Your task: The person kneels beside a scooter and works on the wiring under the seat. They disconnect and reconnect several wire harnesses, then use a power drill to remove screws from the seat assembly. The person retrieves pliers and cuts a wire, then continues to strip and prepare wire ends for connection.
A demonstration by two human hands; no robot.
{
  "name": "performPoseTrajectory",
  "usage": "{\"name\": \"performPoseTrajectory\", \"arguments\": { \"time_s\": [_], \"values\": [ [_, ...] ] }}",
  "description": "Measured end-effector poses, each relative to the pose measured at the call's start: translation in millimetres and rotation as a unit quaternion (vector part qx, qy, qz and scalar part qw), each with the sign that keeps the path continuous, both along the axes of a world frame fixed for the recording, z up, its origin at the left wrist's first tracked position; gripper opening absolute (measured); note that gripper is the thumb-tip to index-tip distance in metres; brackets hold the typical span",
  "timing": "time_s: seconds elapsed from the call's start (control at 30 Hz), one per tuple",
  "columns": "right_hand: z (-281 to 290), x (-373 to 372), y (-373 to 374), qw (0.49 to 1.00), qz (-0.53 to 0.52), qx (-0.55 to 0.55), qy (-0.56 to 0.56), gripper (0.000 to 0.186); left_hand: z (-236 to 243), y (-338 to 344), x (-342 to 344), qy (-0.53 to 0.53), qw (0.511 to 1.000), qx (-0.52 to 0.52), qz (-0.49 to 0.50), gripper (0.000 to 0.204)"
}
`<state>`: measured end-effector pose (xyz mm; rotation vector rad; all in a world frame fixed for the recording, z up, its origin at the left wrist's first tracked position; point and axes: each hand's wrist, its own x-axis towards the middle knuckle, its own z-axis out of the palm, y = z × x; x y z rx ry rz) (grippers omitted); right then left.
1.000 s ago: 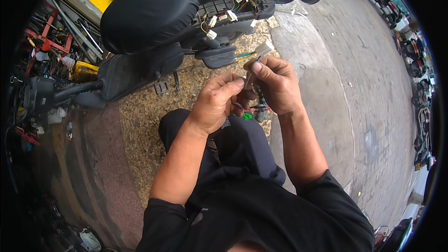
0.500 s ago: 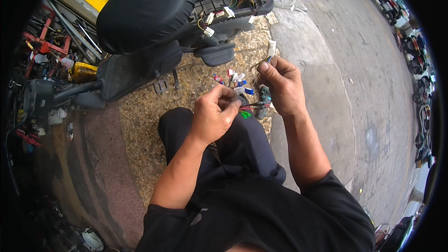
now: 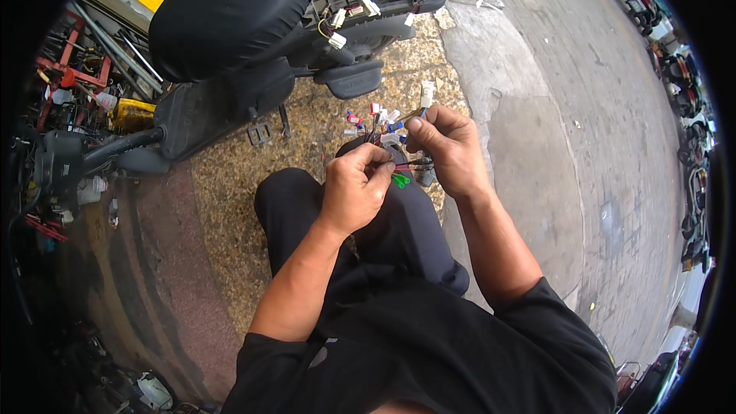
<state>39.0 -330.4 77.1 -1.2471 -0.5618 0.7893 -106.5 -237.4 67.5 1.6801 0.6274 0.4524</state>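
Note:
Over my knees, my left hand (image 3: 354, 190) is closed, thumb and forefinger pinching the wires of a wiring harness. Beyond its fingertips spread several small plug connectors, among them a red one (image 3: 353, 118) and a blue one (image 3: 395, 128). Green wire ends (image 3: 401, 181) hang just right of the left fingertips. To the right, my right hand (image 3: 454, 147) is closed in a pinch on wires that carry a white connector (image 3: 427, 93), which sticks up above the fingers. Dark and red wires run between both hands. The exact grip points are hidden by the fingers.
An electric scooter with a black seat (image 3: 230, 19) lies ahead; its open rear compartment (image 3: 353, 11) shows loose wires and white connectors. Metal parts and a red frame (image 3: 77, 54) crowd the left. Parked scooters (image 3: 678, 80) line the far right, across the grey pavement (image 3: 567, 184).
My right hand has moved left and slightly down with the white connector, closer to the other plugs. My left hand keeps its pinch with little movement. The whole view has shifted slightly.

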Motion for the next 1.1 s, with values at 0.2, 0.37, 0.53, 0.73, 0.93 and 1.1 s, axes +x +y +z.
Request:
{"name": "performPoseTrajectory", "arguments": {
  "time_s": [0.2,0.37,0.53,0.73,0.93,1.1],
  "values": [
    [-4.8,2.1,4.2,1.0,0.006,-0.01,-0.009,0.024,-4.1,5.0,0.2,-0.017,0.999,-0.034,-0.007,0.003],
    [-7.2,2.0,5.9,1.0,0.006,-0.006,-0.001,0.023,-5.2,6.4,-0.7,-0.019,0.999,-0.031,-0.016,0.004],
    [-8.4,2.8,6.4,1.0,0.009,-0.015,-0.008,0.023,-6.4,7.1,-0.4,-0.015,0.999,-0.04,-0.02,0.004],
    [-9.6,3.6,6.5,1.0,0.013,-0.006,0.0,0.022,-10.4,8.0,0.5,-0.029,0.999,-0.034,-0.022,0.005],
    [-12.7,4.1,7.1,0.999,0.036,-0.013,-0.005,0.021,-10.8,9.5,-1.2,-0.014,0.997,-0.061,-0.033,0.006],
    [-12.1,4.3,6.1,0.997,0.059,-0.038,0.015,0.019,-14.9,11.9,-1.2,-0.047,0.992,-0.103,-0.046,0.006]
  ]
}}
